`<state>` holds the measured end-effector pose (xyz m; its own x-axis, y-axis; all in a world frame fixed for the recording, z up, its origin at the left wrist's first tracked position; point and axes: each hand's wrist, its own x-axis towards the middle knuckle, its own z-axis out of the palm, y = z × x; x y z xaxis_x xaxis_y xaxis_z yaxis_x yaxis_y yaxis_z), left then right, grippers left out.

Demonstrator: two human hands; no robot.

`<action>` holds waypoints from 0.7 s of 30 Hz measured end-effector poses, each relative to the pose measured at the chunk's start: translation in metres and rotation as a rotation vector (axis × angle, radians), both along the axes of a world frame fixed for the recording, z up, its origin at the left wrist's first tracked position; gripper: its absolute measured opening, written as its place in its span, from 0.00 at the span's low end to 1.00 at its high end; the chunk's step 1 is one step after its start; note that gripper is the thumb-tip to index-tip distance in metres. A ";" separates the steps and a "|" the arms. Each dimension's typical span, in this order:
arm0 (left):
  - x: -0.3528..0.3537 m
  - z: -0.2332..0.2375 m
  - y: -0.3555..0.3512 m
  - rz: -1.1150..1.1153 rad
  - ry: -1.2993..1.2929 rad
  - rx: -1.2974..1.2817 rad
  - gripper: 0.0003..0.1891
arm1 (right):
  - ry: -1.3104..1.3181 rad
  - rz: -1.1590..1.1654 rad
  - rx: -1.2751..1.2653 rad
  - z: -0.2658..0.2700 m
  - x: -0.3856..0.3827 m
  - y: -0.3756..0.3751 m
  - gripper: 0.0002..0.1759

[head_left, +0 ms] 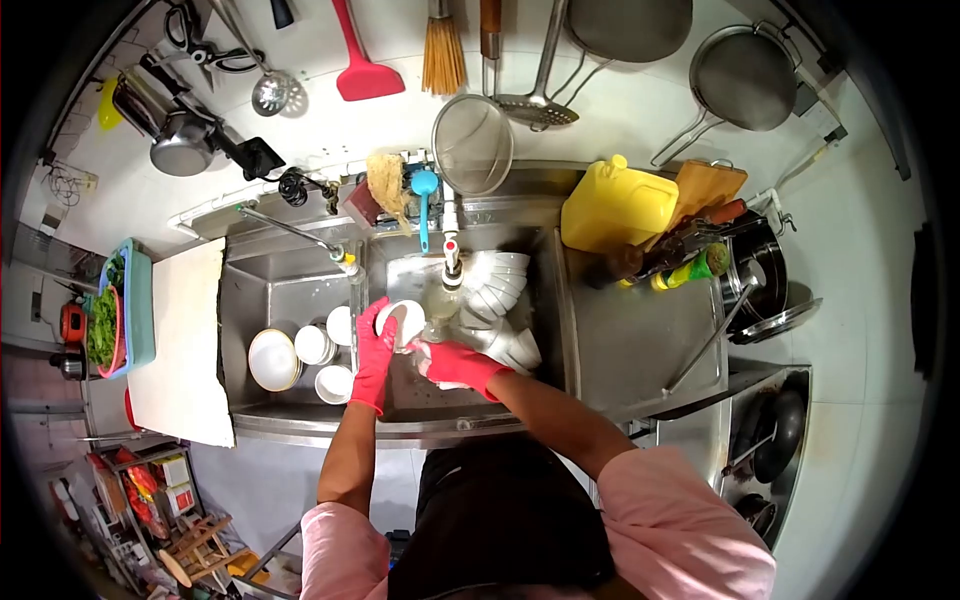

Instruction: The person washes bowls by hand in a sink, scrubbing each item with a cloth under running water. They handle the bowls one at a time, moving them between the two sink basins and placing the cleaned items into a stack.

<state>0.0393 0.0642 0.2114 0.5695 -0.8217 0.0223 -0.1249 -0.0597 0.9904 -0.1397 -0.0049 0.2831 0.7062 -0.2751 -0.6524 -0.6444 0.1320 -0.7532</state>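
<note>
Both my hands wear pink rubber gloves over the right basin (400, 400) of a steel sink. My left hand (373, 352) is closed on the edge of a white bowl (407, 318), which is tilted. Just below the bowl's right side, my right hand (455, 366) has its fingers curled close to the rim; what they hold, if anything, I cannot make out. Several white bowls (497, 285) lie nested on their sides in the same basin, beyond my right hand. Above them is a faucet (452, 265) with a red-marked top.
In the left basin stand stacked yellow-rimmed dishes (272, 360) and several white bowls (314, 345). A second faucet (345, 262) reaches over it. A yellow jug (618, 207), bottles (690, 268) and a cutting board (706, 190) stand right. A white board (178, 340) lies left.
</note>
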 end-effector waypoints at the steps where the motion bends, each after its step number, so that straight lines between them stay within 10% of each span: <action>1: 0.007 -0.004 0.000 0.023 -0.141 -0.004 0.22 | -0.020 0.043 -0.054 -0.038 0.001 0.002 0.28; 7: 0.022 0.002 0.011 0.135 -0.349 0.024 0.26 | 0.071 -0.018 -0.353 -0.027 -0.012 0.007 0.27; 13: -0.003 0.001 0.023 0.332 -0.143 0.023 0.22 | -0.572 -0.626 0.183 -0.091 -0.022 -0.015 0.24; 21: -0.085 -0.075 0.004 0.341 0.362 0.045 0.16 | -0.233 -0.543 -0.669 -0.132 0.036 0.011 0.17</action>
